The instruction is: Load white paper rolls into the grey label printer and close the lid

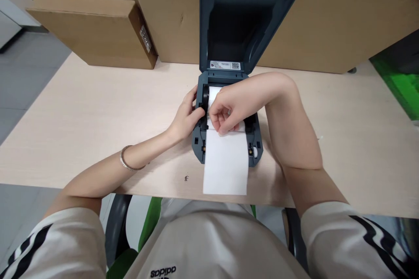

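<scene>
A dark blue-grey label printer (200, 140) stands on the light wooden table with its lid (242, 17) raised. White paper (225, 165) runs from inside it, over its front and down toward the table edge. My left hand (187, 115) grips the printer's left side, thumb on the rim and fingers partly hidden behind the wall. Over the middle of the printer is my right hand (229, 111), its fingers curled and closed against the paper. Whether they pinch the paper or only rest on it is hidden.
Behind the printer stand large cardboard panels (321, 17), and a cardboard box (88, 30) is at the back left. The table (81, 109) ends just in front of my body. A green and black object (399, 78) shows at the far right.
</scene>
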Demonstrator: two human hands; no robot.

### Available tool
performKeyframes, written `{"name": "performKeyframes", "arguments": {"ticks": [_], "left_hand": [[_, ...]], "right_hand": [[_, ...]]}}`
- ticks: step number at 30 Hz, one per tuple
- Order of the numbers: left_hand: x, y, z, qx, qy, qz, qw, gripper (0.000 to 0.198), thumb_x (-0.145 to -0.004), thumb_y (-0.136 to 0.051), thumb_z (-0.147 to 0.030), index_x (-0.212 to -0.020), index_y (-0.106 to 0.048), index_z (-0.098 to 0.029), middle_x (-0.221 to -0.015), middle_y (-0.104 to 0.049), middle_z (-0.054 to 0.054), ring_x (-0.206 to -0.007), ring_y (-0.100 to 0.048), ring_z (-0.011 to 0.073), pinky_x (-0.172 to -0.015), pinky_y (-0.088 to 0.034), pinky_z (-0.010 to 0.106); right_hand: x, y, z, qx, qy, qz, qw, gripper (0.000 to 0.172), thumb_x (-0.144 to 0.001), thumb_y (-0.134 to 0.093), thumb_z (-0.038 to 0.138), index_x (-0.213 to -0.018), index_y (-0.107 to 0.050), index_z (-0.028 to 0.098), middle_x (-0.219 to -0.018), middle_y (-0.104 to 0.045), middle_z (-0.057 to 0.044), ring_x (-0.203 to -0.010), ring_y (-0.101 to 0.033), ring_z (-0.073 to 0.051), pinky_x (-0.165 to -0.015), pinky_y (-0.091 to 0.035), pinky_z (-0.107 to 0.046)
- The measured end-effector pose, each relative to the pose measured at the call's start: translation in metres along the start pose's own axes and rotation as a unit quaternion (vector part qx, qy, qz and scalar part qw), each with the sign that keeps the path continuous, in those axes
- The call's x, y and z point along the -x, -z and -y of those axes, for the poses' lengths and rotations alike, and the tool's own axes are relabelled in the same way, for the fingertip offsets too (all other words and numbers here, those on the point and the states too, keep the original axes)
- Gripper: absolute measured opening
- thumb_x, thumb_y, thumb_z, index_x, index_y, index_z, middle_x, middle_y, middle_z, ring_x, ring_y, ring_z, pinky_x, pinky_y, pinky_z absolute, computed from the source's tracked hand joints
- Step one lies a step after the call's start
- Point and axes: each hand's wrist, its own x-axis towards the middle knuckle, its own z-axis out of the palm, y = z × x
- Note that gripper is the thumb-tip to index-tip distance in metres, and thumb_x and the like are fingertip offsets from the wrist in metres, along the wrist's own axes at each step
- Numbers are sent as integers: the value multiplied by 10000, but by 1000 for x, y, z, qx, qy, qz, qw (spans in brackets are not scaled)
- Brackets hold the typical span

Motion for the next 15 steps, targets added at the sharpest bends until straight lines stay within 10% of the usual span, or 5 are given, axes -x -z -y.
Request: {"name": "performKeyframes", "arguments": {"ticks": [10,13,15], "left_hand": [[-1,-14,5,100,0,-42,994,664,-979,-663,-515,-1600,-589,-293,-1802,-529,46,-1729,-409,377,-1470,-292,572],[-2,-23,-2,176,-32,-47,983,655,-1034,-604,-682,-1562,-648,-296,-1773,-576,41,-1733,-419,372,-1475,-291,557],[-2,-27,-4,211,-40,-55,975,679,-1048,-578,-731,-1552,-672,-285,-1766,-590,48,-1737,-423,364,-1478,-290,538]], "right_hand": [[19,5,-17,-11,68,-68,995,166,-957,-819,379,-954,-869,220,-821,-789,14,-706,-708,-115,-610,-475,-250],[50,8,-26,-19,100,-263,959,276,-962,-798,464,-834,-800,220,-705,-670,20,-628,-573,-92,-551,-383,-244],[65,12,-35,-32,126,-503,854,391,-946,-796,487,-689,-636,240,-651,-490,24,-604,-417,-95,-530,-319,-256]]}}
